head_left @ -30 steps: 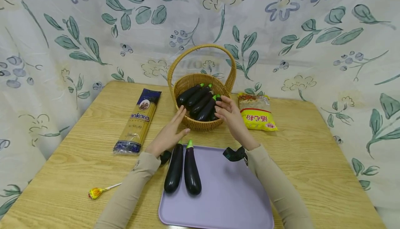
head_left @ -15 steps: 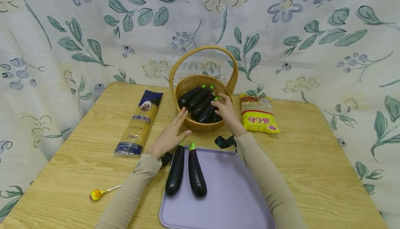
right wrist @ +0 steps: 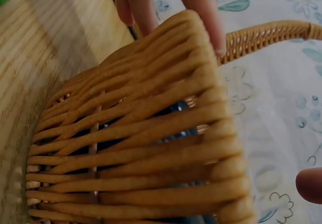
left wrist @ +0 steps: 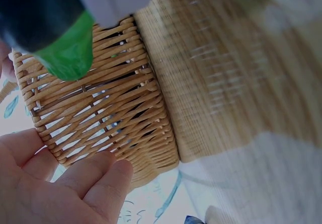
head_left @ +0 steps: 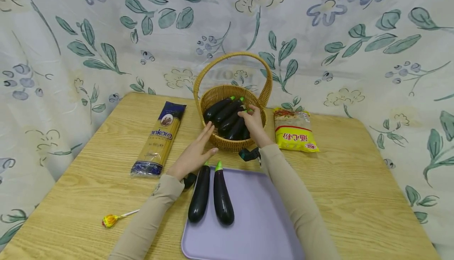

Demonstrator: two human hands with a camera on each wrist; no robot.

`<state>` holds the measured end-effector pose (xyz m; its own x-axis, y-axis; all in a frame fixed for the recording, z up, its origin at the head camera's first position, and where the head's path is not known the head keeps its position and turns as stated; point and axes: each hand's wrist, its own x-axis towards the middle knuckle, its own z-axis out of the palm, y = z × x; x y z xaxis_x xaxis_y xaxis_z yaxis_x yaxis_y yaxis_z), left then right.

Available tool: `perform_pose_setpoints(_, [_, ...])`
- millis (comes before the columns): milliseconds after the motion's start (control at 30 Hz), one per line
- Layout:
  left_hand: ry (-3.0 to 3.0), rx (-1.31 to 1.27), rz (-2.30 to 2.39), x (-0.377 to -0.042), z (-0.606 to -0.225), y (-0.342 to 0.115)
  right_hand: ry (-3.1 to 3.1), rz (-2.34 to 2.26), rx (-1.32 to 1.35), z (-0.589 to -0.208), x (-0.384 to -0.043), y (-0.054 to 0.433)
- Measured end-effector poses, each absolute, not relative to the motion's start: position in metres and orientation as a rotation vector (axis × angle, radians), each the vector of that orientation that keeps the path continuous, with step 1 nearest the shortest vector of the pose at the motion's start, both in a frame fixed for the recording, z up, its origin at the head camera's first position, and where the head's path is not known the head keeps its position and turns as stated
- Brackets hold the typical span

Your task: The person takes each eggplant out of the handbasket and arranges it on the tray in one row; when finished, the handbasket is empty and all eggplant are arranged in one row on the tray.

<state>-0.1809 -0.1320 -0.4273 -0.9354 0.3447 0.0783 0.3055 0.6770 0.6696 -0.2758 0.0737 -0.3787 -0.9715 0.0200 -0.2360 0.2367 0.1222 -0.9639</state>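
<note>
Several dark eggplants [head_left: 227, 112] with green stems lie in the round wicker basket [head_left: 230, 144] at the back of the table. My right hand [head_left: 256, 126] reaches over the basket's right rim and pinches the stem end of the right-hand eggplant; in the right wrist view, only one fingertip [right wrist: 310, 184] of it shows beyond the rim. My left hand [head_left: 191, 154] rests straight fingers [left wrist: 100, 176] against the basket's left side. Two more eggplants [head_left: 222, 201] lie side by side on the left part of the lilac tray [head_left: 259, 212].
A pack of spaghetti [head_left: 157, 140] lies left of the basket, and a yellow pasta bag [head_left: 296, 132] lies to its right. Near my left forearm is a lollipop [head_left: 110, 220]. The basket's tall handle [head_left: 232, 55] arches overhead. A floral curtain [head_left: 142, 59] hangs behind the table.
My right hand has moved left and inward over the basket, and its fingers have closed around an eggplant's stem end. The left hand stays at the basket's side.
</note>
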Motion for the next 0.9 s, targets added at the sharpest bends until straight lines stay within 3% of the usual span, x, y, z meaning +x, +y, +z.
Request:
perform_pose_setpoints(500, [2.833,0.570,1.114,-0.179,-0.428,-0.131,2.328,-1.952,0.335,-0.391,-0.295,0.068])
perform_pose_setpoints(900, [2.846,0.578,1.098,-0.183,-0.430,-0.132,2.355,-1.984,0.178,-0.397,-0.300,0.067])
